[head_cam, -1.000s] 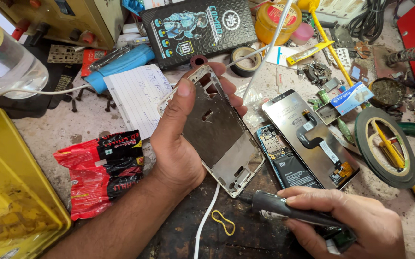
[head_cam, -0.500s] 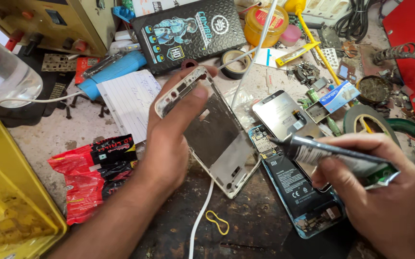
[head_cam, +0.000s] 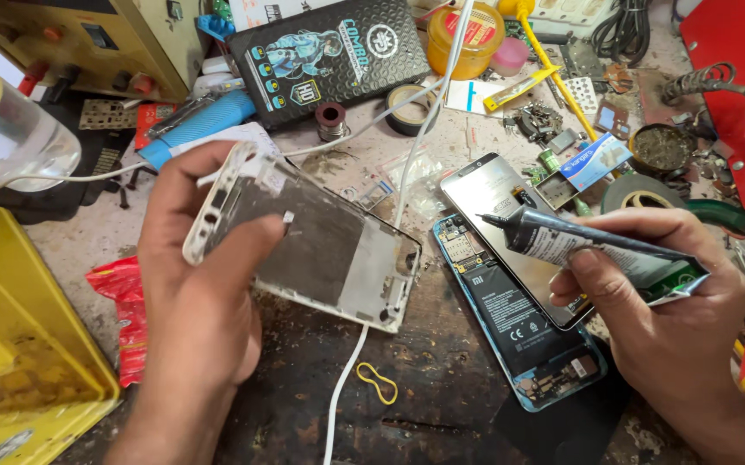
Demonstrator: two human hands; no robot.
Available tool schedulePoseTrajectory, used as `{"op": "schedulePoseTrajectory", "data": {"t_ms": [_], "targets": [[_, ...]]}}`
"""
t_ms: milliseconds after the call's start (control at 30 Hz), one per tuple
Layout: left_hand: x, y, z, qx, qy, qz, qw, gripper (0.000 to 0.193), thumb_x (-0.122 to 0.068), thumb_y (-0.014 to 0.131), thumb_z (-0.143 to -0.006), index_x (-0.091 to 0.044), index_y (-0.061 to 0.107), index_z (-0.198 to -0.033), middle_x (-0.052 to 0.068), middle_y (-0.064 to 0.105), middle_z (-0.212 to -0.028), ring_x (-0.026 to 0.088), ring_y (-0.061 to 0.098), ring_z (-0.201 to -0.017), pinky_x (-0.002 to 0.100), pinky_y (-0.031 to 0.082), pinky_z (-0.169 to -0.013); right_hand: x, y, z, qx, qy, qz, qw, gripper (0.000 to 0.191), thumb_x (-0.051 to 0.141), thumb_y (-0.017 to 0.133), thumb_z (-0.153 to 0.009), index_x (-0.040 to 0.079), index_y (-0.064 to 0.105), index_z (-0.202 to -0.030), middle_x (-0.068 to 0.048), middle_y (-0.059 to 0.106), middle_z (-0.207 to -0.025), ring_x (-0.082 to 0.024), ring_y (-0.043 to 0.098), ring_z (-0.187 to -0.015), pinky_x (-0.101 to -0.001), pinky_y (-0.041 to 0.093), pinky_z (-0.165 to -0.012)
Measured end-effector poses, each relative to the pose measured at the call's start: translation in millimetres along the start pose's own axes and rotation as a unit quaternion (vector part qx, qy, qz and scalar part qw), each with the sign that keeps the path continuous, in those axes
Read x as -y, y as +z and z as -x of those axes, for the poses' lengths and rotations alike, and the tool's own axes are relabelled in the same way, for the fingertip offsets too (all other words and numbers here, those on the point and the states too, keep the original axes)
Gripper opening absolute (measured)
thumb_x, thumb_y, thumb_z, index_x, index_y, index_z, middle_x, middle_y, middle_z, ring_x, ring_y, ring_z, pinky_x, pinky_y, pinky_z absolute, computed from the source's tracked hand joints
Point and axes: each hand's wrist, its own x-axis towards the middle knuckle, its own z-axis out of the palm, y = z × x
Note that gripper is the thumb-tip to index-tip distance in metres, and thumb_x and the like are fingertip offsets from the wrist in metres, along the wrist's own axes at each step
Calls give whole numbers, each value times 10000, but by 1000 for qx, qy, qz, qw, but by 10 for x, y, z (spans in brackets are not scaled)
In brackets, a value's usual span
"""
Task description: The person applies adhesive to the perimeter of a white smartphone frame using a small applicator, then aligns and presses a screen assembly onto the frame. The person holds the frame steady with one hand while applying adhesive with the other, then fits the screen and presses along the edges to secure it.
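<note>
Opened phone body (head_cam: 519, 331) holds battery, boards; amber jar (head_cam: 465, 39) perhaps paste.

Bright, even light; soft shadows, sharp focus.

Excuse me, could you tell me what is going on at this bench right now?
A person is working on a taken-apart phone. The left hand holds up a white, grey-backed phone middle frame, thumb across it. The right hand grips a black glue tube with a thin nozzle, its tip pointing toward the frame but not touching it. Beneath lie an opened blue phone body and a dark screen panel.
</note>
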Motion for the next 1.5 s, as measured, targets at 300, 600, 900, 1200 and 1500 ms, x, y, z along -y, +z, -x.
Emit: {"op": "schedulePoseTrajectory", "data": {"t_ms": [300,600,900,1200,1500], "targets": [[-194,-301,414,-69,-69,-279,955,412,83,771,-817,-25,629,-1188,74,689,-1002,128,641,-876,263,529,-797,-6,2,13,5,-14,-30,999,230,6,655,-1011,-70,565,-1209,-164,713,-948,-180,746,-830,-287,633,-715],[417,-305,1194,-111,-11,-106,988,473,37,808,-779,-67,457,-1079,198,711,-1078,216,742,-1023,366,607,-928,147,60,18,-22,46,48,998,194,-22,588,-1003,-54,537,-1188,-188,721,-916,-202,746,-809,-294,607,-692],[397,-256,1316,-84,-68,-414,904,413,-199,885,-791,-127,479,-779,34,732,-816,37,682,-615,221,552,-576,173,74,257,129,-99,118,980,325,61,793,-811,30,634,-1093,-164,802,-1051,-146,825,-873,-274,668,-756],[202,52,896,-82,-186,-324,924,356,-210,843,-767,-69,522,-706,-1,558,-546,53,488,-506,293,428,-433,135,104,394,116,-92,99,984,317,46,798,-784,30,652,-1065,-165,786,-1022,-211,803,-970,-321,662,-858],[147,129,755,-46,-210,-356,910,318,-225,822,-753,-100,545,-847,24,582,-546,81,527,-488,320,452,-434,34,76,363,178,-91,107,974,333,52,819,-782,50,693,-1090,-170,794,-1104,-202,811,-969,-322,664,-862]]}}
